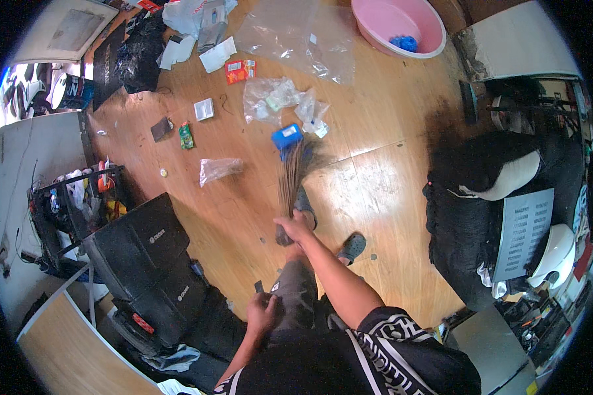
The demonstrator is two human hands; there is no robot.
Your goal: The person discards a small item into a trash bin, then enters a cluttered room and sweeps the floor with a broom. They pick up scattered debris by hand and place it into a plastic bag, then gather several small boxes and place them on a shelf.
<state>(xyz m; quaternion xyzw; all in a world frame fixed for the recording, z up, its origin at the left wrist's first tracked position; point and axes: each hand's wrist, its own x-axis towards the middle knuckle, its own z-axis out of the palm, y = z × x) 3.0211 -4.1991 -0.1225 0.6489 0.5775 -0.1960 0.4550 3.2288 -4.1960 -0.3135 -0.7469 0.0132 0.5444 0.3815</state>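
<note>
My right hand (296, 227) is closed round the bound end of a stick broom (288, 181). The broom's bristles spread away from me over the wooden floor and meet a small blue packet (286, 135). Just beyond the packet lies a crumpled clear plastic bag (268, 102) with bits of white in it. My left hand (262, 311) rests by my left thigh, fingers curled. A small dark flat piece (259, 287) sticks out of it; its kind cannot be made out. A clear plastic wrapper (219, 170) lies to the left of the broom.
Litter is scattered ahead: a green sachet (186, 135), a red packet (240, 71), a large clear plastic sheet (303, 39). A pink basin (402, 26) stands far right. Black seats (138, 240) are on the left, a black-covered seat (464, 224) on the right.
</note>
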